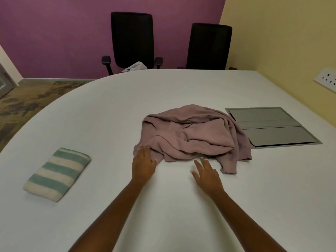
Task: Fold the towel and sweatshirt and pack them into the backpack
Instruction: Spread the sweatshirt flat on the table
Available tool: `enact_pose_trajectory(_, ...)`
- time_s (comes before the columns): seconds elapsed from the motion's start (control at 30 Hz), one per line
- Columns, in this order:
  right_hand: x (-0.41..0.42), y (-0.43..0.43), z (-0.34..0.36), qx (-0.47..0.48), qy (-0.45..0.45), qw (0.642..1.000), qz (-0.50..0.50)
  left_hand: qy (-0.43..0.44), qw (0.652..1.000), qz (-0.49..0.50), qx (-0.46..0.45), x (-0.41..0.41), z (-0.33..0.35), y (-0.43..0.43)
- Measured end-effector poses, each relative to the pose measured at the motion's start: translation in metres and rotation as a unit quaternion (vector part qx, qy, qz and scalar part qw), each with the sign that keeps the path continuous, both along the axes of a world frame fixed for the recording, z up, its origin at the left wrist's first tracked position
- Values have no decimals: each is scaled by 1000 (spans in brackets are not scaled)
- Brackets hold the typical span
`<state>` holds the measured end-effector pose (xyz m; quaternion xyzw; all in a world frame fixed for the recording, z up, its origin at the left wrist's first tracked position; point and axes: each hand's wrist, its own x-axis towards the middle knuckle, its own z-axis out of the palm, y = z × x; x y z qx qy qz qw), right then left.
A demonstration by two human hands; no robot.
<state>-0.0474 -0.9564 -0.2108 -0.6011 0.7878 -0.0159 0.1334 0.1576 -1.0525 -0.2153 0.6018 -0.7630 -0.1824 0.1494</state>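
My left hand (143, 165) lies flat with straight fingers on the near-left edge of the crumpled mauve sweatshirt (194, 135), mid-counter (109, 110). My right hand (207, 174) is spread and grips nothing, just near of the hem. The folded striped towel (57, 174) sits well left, with bare counter between. The sweatshirt's right side laps the grey hatch (272, 126).

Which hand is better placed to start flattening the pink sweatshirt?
Probably the left hand: it touches the sweatshirt at its near edge; the right hand is over bare table, short of it.
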Motion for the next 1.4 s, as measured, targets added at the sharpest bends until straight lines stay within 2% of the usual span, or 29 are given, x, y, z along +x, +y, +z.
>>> enact_pose_trajectory(0.13,-40,-13,8,-3,-5,1000,-20,16,1000,-8,-10,-23,11,-32)
enact_pose_trajectory(0.17,-48,-16,6,-37,24,999,-6,16,1000,-19,-8,-28,11,-37)
enact_pose_trajectory(0.2,-57,-18,3,-30,23,999,11,10,1000,-27,-4,-31,11,-40)
enact_pose_trajectory(0.4,-74,-15,-11,7,-28,999,12,-126,991,-33,-32,-38,3,-37)
enact_pose_trajectory(0.47,-73,-9,-20,-7,-45,999,6,-116,992,-47,-34,-37,-1,-31)
enact_pose_trajectory(0.57,-66,2,-23,-35,-109,993,-9,-47,996,-72,-32,-40,-5,-8)
enact_pose_trajectory(0.67,-55,9,-17,-92,-234,966,-58,-42,986,-147,-72,-55,-16,36)
enact_pose_trajectory(0.7,-51,10,-11,-102,-282,949,-94,-62,984,-165,-29,-63,-21,53)
enact_pose_trajectory(0.77,-47,13,-1,-114,-362,910,-168,-92,976,-197,-27,-82,-30,88)
enact_pose_trajectory(0.87,-53,24,10,-168,-411,868,-221,-103,969,-226,1,-105,-39,135)
enact_pose_trajectory(1.07,-95,73,9,-163,-290,911,-244,-98,932,-332,-110,-130,-23,173)
enact_pose_trajectory(1.13,-110,82,9,-180,-250,919,-247,-68,941,-305,-125,-120,-14,165)
enact_pose_trajectory(1.2,-117,89,11,-197,-228,916,-265,-83,954,-274,-84,-103,-13,152)
enact_pose_trajectory(1.23,-117,91,13,-206,-219,912,-280,-98,955,-276,-36,-90,-11,147)
enact_pose_trajectory(1.33,-105,98,19,-225,-144,912,-311,-162,937,-307,51,-48,-7,140)
enact_pose_trajectory(1.4,-83,103,23,-266,-141,911,-282,-181,917,-351,51,-26,-13,138)
